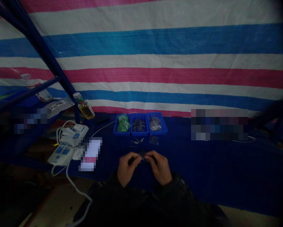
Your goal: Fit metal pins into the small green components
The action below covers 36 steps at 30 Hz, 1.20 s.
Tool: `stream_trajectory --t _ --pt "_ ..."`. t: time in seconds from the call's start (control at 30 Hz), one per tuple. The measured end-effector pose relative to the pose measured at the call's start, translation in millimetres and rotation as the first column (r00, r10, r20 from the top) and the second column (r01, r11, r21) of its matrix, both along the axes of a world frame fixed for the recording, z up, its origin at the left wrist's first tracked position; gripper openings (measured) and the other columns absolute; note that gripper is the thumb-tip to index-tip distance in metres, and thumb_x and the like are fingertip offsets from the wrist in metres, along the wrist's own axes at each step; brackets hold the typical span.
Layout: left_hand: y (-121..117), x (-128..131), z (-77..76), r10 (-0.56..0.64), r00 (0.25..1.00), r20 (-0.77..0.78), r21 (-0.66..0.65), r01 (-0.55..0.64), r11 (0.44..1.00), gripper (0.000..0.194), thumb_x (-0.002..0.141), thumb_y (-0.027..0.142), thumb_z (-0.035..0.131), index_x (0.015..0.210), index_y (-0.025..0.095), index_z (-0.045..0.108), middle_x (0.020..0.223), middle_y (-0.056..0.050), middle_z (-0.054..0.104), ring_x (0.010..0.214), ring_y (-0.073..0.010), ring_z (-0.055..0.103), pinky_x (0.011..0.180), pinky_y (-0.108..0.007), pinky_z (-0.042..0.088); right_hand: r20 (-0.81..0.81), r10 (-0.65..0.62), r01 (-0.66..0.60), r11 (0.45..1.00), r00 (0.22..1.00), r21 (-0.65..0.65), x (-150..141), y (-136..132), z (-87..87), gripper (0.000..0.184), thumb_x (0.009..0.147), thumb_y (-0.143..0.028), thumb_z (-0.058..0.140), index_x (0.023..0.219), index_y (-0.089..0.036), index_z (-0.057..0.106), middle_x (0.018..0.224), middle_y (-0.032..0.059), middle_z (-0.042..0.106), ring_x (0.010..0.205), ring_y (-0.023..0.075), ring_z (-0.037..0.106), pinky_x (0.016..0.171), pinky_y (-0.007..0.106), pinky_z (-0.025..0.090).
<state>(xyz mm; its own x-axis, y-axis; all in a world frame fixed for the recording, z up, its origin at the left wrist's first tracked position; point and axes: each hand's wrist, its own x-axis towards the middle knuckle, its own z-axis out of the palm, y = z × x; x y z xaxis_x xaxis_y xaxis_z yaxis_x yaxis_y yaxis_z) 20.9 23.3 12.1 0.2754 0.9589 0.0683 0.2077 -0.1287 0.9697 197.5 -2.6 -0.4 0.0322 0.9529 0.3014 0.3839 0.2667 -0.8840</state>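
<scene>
My left hand point(129, 167) and my right hand point(159, 166) meet over the blue table, both closed in a pinch. Between their fingertips is a small clear plastic bag point(142, 154); its contents are too dark to make out. Just beyond my hands lie several thin metal pins point(137, 141) and another small clear bag point(154, 140). Behind these stand three blue bins side by side. The left bin point(115, 129) holds green packets point(123, 123), the middle bin point(139, 133) holds loose metal pins point(138, 125), and the right bin point(164, 126) holds clear bags point(155, 123).
At the left are a white power strip point(58, 156) with cables, a phone-like blurred item point(91, 154) and a bottle point(85, 107). A pixelated object point(219, 125) sits at the right. A striped tarp point(169, 75) hangs behind the table; a blue metal frame point(45, 58) rises at left.
</scene>
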Motion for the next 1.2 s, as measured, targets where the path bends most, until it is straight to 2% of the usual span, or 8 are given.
stream_trajectory --t 0.17,0.37,0.53,0.73,0.97,1.2 --pt "-0.8 -0.4 3.0 0.004 1.000 -0.007 0.041 -0.004 0.999 0.027 0.096 0.039 0.060 0.085 0.016 0.069 0.080 -0.003 0.069 0.076 -0.0172 0.063 0.073 -0.026 0.047 -0.008 0.019 -0.019 1.000 1.000 -0.005 -1.5 1.1 2.4 0.016 0.099 -0.034 0.057 0.093 -0.022 0.067 0.085 0.0022 0.072 0.076 0.0190 0.069 0.072 0.028 0.051" --pt "-0.5 0.6 2.3 0.003 1.000 -0.001 0.031 -0.003 1.000 0.022 0.095 0.038 0.063 0.092 0.017 0.071 0.088 -0.004 0.072 0.084 -0.0196 0.065 0.076 -0.027 0.048 0.022 -0.015 0.015 1.000 1.000 0.005 -0.9 2.0 1.9 0.020 0.099 -0.033 0.057 0.084 -0.023 0.065 0.077 0.0010 0.069 0.069 0.0179 0.065 0.068 0.028 0.049" --pt "0.2 0.8 0.7 -0.030 0.999 -0.030 0.031 0.031 0.999 0.021 0.093 0.037 0.066 0.093 0.018 0.072 0.092 -0.006 0.074 0.084 -0.0202 0.066 0.077 -0.028 0.049 0.020 0.002 -0.002 1.000 1.000 -0.008 -0.6 1.9 2.9 0.025 0.099 -0.035 0.056 0.079 -0.022 0.064 0.072 0.0003 0.066 0.066 0.0173 0.062 0.064 0.028 0.047" --pt "-0.7 -0.2 2.2 -0.014 1.000 -0.011 0.045 0.014 0.999 0.020 0.096 0.035 0.061 0.091 0.017 0.069 0.090 -0.005 0.072 0.085 -0.0200 0.066 0.080 -0.030 0.049 -0.012 0.078 -0.078 0.997 0.997 0.012 -1.5 0.9 8.2 0.020 0.101 -0.029 0.052 0.092 -0.022 0.069 0.085 0.0035 0.071 0.077 0.0188 0.067 0.073 0.029 0.050" --pt "0.3 0.8 -0.1 -0.010 1.000 -0.025 0.054 0.011 0.998 0.020 0.094 0.037 0.064 0.092 0.017 0.069 0.089 -0.005 0.072 0.084 -0.0201 0.066 0.078 -0.029 0.049 -0.007 0.063 -0.062 0.995 0.998 0.078 -1.8 1.6 6.7 0.017 0.099 -0.029 0.055 0.090 -0.022 0.067 0.090 0.0056 0.068 0.080 0.0193 0.065 0.077 0.032 0.053" --pt "0.0 0.8 -0.1 -0.008 1.000 -0.026 0.056 0.010 0.998 0.023 0.094 0.039 0.062 0.087 0.017 0.068 0.087 -0.006 0.072 0.084 -0.0207 0.065 0.079 -0.030 0.049 0.008 0.062 -0.062 0.996 0.998 0.059 -2.1 1.1 10.4 0.016 0.098 -0.029 0.056 0.088 -0.022 0.066 0.089 0.0051 0.068 0.077 0.0188 0.065 0.074 0.031 0.053"
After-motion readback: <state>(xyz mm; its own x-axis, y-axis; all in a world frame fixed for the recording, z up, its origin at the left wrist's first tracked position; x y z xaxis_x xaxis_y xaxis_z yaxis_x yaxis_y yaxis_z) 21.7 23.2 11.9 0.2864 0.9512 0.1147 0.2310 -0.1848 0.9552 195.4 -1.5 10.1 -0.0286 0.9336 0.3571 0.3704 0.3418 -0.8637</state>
